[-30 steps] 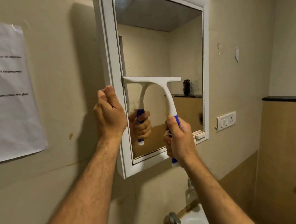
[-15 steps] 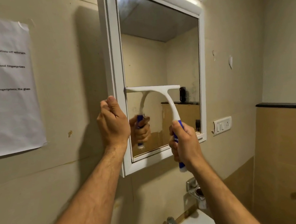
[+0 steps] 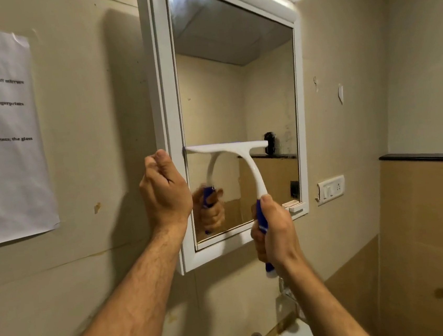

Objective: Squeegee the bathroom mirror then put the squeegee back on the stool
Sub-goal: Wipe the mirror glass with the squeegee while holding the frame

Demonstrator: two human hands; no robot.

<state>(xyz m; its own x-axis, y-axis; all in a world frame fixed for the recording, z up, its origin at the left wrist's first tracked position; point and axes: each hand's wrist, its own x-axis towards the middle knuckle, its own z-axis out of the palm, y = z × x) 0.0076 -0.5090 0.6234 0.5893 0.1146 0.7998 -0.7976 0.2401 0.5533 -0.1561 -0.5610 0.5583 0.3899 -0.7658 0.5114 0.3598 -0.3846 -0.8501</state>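
**White blade low on the glass, stool not in sight**

Blue grip first: my right hand is wrapped tight round the squeegee handle, just right of frame centre. From there the white neck curves up to the blade, which lies level against the mirror, its left tip touching the frame's inner edge. My left hand is curled against the left side of the white cabinet frame, seemingly bracing it; whether the fingers grip the edge I cannot tell. Blade sits in the lower half of the glass, so I judge this stroke well along. Right-hand strip beyond the blade may need a pass. Return to the stool remains; no stool shows.
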